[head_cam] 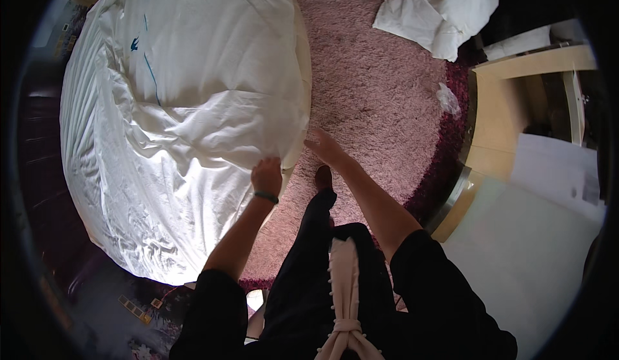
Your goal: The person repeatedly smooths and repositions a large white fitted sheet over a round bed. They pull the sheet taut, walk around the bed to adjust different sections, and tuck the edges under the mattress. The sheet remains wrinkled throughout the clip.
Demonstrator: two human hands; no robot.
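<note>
A large, bulky form covered in white fabric (208,65) fills the left half of the view, probably a bed or mattress under a sheet. Its cloth is creased, and a thin blue line with a small blue mark runs down the upper part. My left hand (267,176), a dark band at the wrist, rests on the fabric near its right edge. Its fingertips are blurred, so whether they grip cloth is unclear. Just right of that edge, my right hand (326,148) is held with fingers apart and nothing visible in it.
A pink shaggy rug (372,104) with a dark red border lies underfoot. White cloth (442,17) is heaped at upper right, above a crumpled clear plastic piece (449,100). Light wooden furniture (498,113), a white sheet of paper (551,166) and a pale flat surface (517,253) stand along the right.
</note>
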